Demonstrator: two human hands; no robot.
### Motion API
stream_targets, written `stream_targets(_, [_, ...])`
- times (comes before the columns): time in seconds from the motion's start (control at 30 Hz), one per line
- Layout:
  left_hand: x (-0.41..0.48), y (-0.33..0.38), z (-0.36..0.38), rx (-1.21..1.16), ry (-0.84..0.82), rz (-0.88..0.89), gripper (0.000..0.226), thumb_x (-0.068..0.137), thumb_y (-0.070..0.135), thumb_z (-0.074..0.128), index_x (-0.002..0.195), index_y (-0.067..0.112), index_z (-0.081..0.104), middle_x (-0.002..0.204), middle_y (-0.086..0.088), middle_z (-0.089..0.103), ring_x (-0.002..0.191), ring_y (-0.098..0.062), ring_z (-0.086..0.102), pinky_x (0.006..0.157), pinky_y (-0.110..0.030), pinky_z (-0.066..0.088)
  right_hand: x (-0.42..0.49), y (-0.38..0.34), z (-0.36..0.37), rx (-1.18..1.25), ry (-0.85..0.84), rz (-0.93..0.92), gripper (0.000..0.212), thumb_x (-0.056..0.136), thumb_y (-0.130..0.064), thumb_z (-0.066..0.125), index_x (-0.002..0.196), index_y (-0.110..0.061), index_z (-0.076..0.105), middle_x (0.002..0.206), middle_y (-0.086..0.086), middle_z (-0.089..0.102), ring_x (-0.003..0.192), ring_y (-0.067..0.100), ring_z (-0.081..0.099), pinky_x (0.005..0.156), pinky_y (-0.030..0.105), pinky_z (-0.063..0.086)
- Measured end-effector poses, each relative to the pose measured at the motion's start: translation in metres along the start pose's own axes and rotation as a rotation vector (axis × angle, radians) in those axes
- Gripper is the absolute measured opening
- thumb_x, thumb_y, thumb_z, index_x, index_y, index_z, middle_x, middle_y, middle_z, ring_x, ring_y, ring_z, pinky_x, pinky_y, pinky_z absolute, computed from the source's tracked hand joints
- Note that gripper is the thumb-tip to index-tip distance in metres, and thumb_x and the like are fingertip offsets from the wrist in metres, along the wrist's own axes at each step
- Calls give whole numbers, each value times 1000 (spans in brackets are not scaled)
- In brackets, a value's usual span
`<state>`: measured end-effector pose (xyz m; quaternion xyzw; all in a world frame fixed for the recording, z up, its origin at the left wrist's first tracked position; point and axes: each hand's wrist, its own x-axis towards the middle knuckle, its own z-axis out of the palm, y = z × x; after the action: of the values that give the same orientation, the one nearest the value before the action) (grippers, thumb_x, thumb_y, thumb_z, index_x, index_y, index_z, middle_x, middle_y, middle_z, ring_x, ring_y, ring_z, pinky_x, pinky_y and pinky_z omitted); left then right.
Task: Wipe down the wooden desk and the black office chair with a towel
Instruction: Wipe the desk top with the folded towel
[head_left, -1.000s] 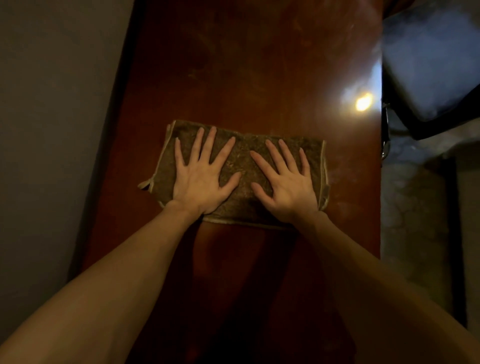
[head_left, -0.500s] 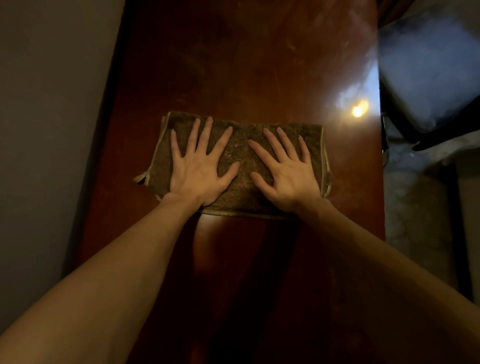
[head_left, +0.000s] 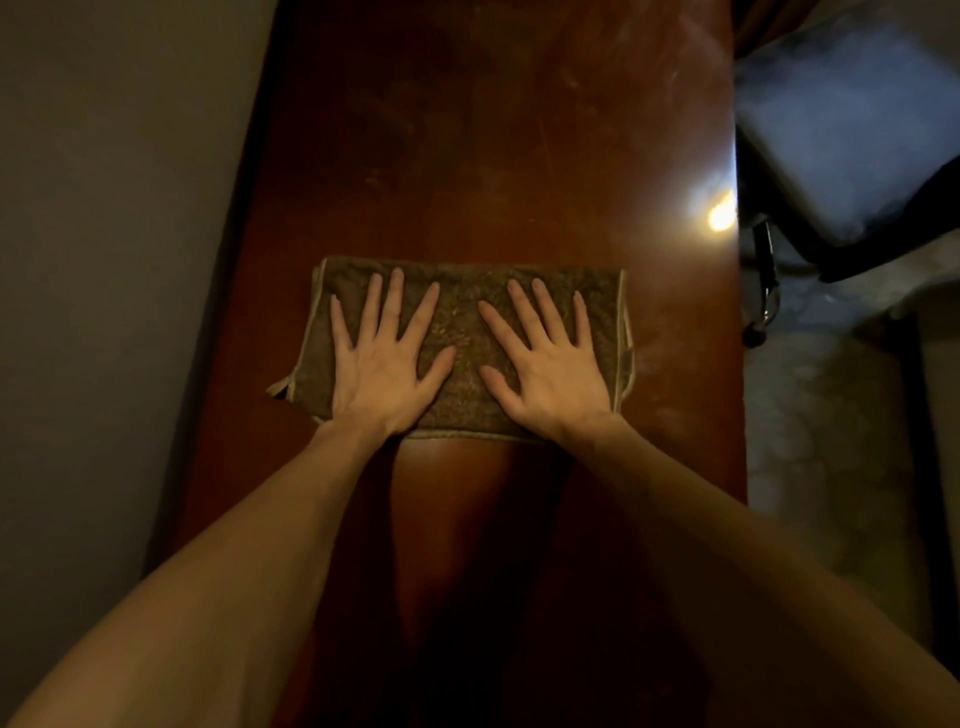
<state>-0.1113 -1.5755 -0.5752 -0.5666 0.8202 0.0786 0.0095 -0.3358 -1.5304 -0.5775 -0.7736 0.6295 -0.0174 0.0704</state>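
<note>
A folded brown towel (head_left: 467, 312) is laid flat across the middle of the wooden desk (head_left: 493, 130). It is pressed by the left hand (head_left: 384, 374) and right hand (head_left: 550, 374), fingers straight and spread wide. The black office chair (head_left: 857, 156) is seen beyond the desk's right edge

Grey wall (head_left: 104, 260), pale mottled floor (head_left: 821, 447)
</note>
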Motion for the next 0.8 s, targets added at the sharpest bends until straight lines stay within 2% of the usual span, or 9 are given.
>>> stream_targets(0.3, [-138, 5, 14, -1, -36, -80, 74, 100, 69, 17, 164, 36, 1, 172, -8, -4, 158, -27, -9, 123, -64, -5, -102, -61, 12, 9, -55, -77, 72, 102, -66, 25, 164, -33, 9, 172, 7, 3, 158, 31, -7, 121, 67, 1])
stream_targets(0.8, [-293, 9, 26, 1, -102, -46, 74, 99, 69, 17, 163, 37, -2, 172, -6, -8, 158, -24, -11, 123, -60, -9, -257, -152, 33, 95, -57, 31, 74, 101, -64, 30, 165, -33, 9, 172, 6, 0, 158, 29, -10, 122, 65, 0])
